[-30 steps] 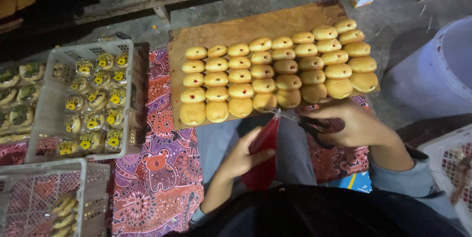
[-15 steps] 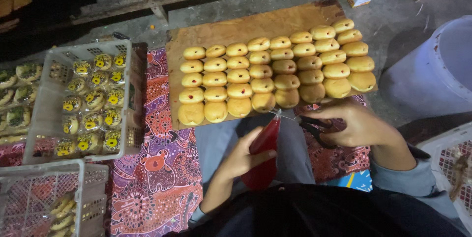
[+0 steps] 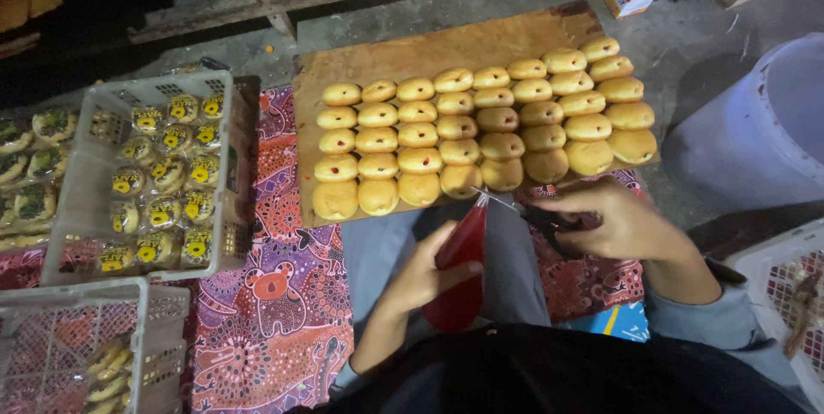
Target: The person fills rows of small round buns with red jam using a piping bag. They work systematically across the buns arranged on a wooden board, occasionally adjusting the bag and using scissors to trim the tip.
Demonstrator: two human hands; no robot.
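Little has shifted since the earlier frames: our hands keep the same hold, and the scissors sit at the bag's tip as they did a moment ago.

We sit over a bare concrete floor (image 3: 481, 11) in dim light, with a pale blue plastic tub (image 3: 755, 131) at the right and a patterned red cloth (image 3: 275, 311) spread under our knees. Resting across our lap is a wooden board (image 3: 429, 49); rows of golden buns (image 3: 481, 126) fill it from its left edge to its right edge, many dotted red on top. At the cloth's left edge stands a grey plastic crate (image 3: 86, 208) of wrapped pastries, with a second crate (image 3: 51, 337) nearer us.

Our left hand (image 3: 421, 281) is wrapped around a red piping bag (image 3: 459, 272), gripping it at mid-length. Its long axis runs from our lap up and slightly right, the tip ending just at the board's near edge. Our right hand (image 3: 622, 225) is closed on dark scissors (image 3: 541, 218), blades reaching left to touch that tip. So the bag lies left of our right hand, and our left is nearer it.
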